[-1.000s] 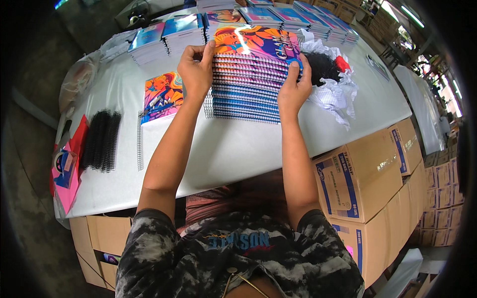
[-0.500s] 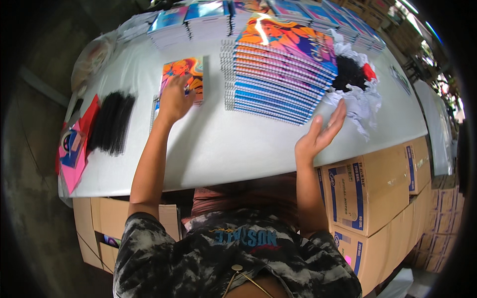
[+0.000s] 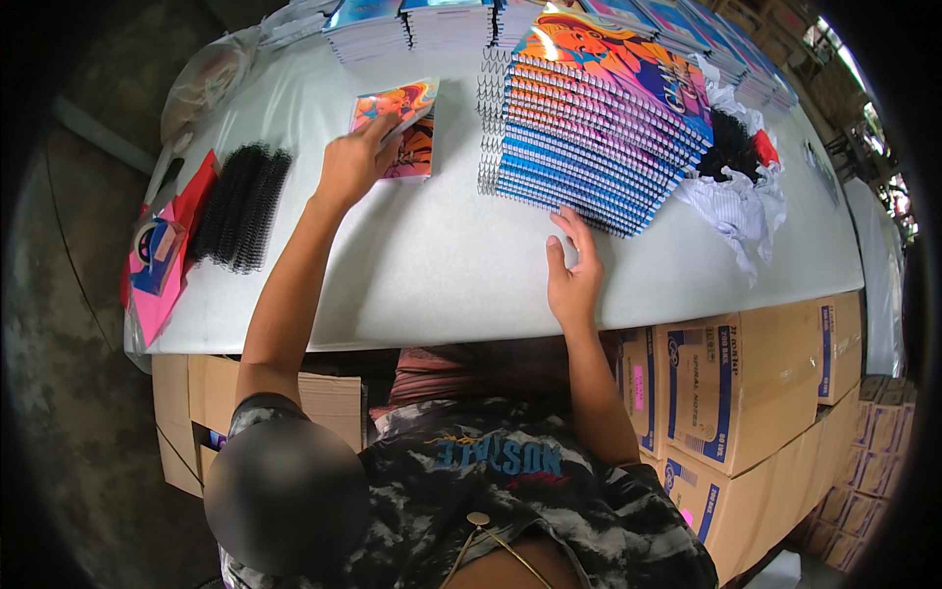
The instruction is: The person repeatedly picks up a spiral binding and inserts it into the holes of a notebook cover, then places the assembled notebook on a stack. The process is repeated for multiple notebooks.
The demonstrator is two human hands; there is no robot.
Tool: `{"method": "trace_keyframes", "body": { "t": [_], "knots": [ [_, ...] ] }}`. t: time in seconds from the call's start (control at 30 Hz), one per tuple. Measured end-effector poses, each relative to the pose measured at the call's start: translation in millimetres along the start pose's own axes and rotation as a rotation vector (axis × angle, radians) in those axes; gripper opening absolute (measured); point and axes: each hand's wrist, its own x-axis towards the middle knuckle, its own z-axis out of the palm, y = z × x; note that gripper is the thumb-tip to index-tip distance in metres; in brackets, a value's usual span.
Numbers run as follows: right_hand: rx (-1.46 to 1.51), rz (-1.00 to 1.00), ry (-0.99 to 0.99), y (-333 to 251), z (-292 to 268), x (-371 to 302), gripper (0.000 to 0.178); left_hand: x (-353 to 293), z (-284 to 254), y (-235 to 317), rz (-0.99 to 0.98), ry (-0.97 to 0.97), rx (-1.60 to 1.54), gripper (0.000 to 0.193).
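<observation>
We see bare surface (image 3: pixel 442 265) along the near edge and a clear lane between the left grip (image 3: pixel 355 162) and the fanned notebook pile (image 3: pixel 589 147); on the far left, black coils (image 3: pixel 242 206) lie beside red and pink sheets (image 3: pixel 162 304), and on the right, crumpled white paper (image 3: pixel 731 211) crowds the pile; the left grip is closed on an illustrated booklet (image 3: pixel 417 93), lifted and tilted just above a second booklet (image 3: pixel 414 157), left of the pile; the right grip (image 3: pixel 577 275) is loosely spread and holds nothing, its fingertips at the pile's near edge, though we cannot tell whether they touch; the second booklet's long axis runs away from us, leaning slightly right; the pile's bound edges face us, stepping back row upon row; the left fingers hide the held booklet's near part, and we cannot count its leaves; a dark, blurred disc (image 3: pixel 285 496) covers part of the left sleeve, and the stacks (image 3: pixel 446 25) at the back are cut off by the upper rim.
</observation>
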Motion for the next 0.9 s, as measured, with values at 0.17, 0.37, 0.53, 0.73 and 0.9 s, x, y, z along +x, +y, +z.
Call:
{"method": "trace_keyframes", "body": {
  "t": [0.17, 0.37, 0.53, 0.73, 0.9],
  "knots": [
    [-0.019, -0.007, -0.081, 2, 2, 3, 0.034, 46, -6, -8, -0.020, 0.554, -0.274, 0.017],
    [-0.010, 0.012, -0.131, -4, 0, 5, 0.034, 43, -69, 29, -0.301, 0.919, -0.727, 0.019],
    [0.820, 0.338, -0.537, -71, 21, 8, 0.057, -31, -100, 119, -0.528, 1.049, -1.104, 0.022],
    [1.116, 0.249, -0.307, -132, 41, 21, 0.040, -100, -87, 147, -0.477, 0.825, -1.280, 0.035],
    [0.038, -0.242, -0.658, -140, 4, 49, 0.017, -85, -137, 109, -0.019, 0.563, -0.212, 0.056]
  ]
}}
